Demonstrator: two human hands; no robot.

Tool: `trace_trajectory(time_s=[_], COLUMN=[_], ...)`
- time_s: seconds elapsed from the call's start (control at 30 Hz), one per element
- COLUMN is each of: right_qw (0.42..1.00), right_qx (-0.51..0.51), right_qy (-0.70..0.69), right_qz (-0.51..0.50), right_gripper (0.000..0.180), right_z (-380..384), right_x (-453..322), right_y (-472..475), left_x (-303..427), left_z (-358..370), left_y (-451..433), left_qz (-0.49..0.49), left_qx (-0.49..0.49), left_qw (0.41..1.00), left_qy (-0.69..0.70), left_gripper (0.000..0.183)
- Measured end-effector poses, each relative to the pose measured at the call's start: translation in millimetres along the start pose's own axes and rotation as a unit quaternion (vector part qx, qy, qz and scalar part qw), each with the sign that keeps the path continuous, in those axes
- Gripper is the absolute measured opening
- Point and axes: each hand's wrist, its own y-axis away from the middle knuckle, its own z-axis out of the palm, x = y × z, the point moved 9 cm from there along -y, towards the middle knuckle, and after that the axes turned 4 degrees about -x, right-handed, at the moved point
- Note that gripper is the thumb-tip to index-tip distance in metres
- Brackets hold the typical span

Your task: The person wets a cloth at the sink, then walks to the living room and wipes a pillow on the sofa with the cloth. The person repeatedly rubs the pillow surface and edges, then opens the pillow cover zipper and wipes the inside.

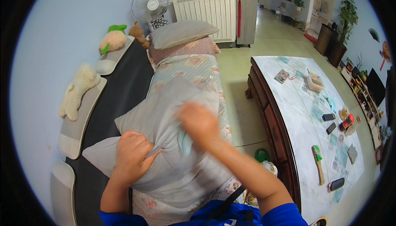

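A grey fabric cushion cover (pixel 182 173) lies in front of me on the flowered quilt of a sofa. My left hand (pixel 134 151) grips a bunched fold of the grey fabric near its left side. My right hand (pixel 199 120) is above the middle of the fabric and blurred; its fingers look curled, but the blur hides whether they hold anything. Just below it shows a blurred pale blue thing (pixel 185 142), which I cannot identify. Grey corners of the fabric point to the left.
To the right stands a long wooden table (pixel 284 127) bearing a green-bristled brush (pixel 318 164), remote controls (pixel 329 117), a jar (pixel 346 122) and a plastic tub (pixel 315 83). Beyond the quilt lie a grey pillow (pixel 185 33) and a fan (pixel 150 5). Plush toys (pixel 80 90) rest along the sofa back.
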Motion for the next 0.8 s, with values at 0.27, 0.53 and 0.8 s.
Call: trace_trajectory(time_s=[0.27, 0.53, 0.8], right_qw=[0.713, 0.704, 0.915], right_qx=[0.092, -0.050, 0.016], right_qy=[-0.548, -0.555, -0.276], right_qz=[0.428, 0.441, 0.293], right_gripper=[0.029, 0.043, 0.040], right_z=[1, 56, 20], right_x=[150, 94, 55], right_y=[60, 30, 5], left_x=[-20, -58, -17], left_z=[-18, -30, -50], left_y=[21, 31, -68], left_qz=[0.001, -0.038, -0.036], left_qx=[0.040, 0.031, 0.010], left_qw=[0.999, 0.999, 0.999], left_qy=[0.006, 0.020, -0.018], left_gripper=[0.029, 0.039, 0.064])
